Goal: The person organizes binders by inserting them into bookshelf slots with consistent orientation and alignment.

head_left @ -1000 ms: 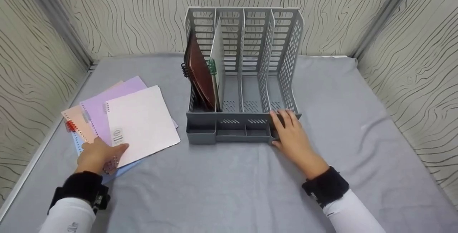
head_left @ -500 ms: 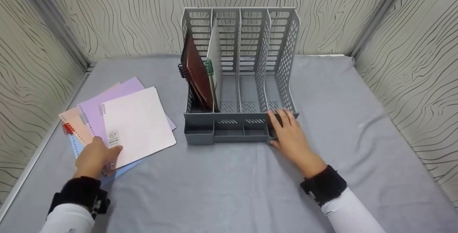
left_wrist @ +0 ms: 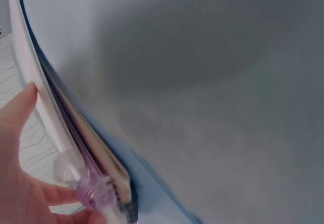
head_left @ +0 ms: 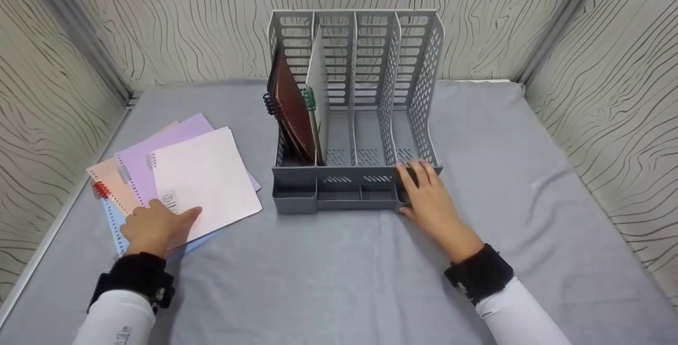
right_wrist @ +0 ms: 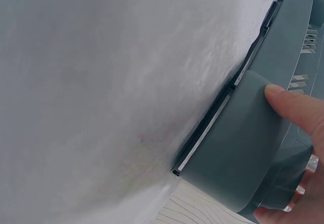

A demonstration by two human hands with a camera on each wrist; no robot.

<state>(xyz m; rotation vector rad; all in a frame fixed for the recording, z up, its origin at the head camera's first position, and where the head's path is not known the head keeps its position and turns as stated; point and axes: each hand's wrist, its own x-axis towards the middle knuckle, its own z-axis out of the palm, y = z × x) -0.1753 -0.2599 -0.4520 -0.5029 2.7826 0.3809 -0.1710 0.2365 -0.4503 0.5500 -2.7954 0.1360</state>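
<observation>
My left hand [head_left: 154, 227] lies over the near left corner of a white-covered spiral notebook [head_left: 206, 175]. Its thumb is stretched across the cover, with the fingers by the binding edge; the left wrist view shows them beside the clear plastic rings [left_wrist: 93, 191]. Under the white notebook, a purple notebook [head_left: 143, 175], a peach notebook [head_left: 108, 170] with a red binding clip and a blue notebook [head_left: 112, 223] are fanned out. My right hand [head_left: 431, 202] grips the front right corner of a grey file organizer [head_left: 357, 173], thumb on its outer front wall [right_wrist: 233, 143].
In the organizer's left slots stand a brown notebook [head_left: 290, 104] with black rings and a white-covered one [head_left: 318, 80] with a green binding. Small open compartments [head_left: 295, 202] run along its front. A grey cloth [head_left: 328, 281] covers the table; patterned panels [head_left: 222, 21] enclose it.
My left hand has shifted right and slightly forward over the white notebook, its thumb now farther onto the cover. The right hand keeps its place on the organizer.
</observation>
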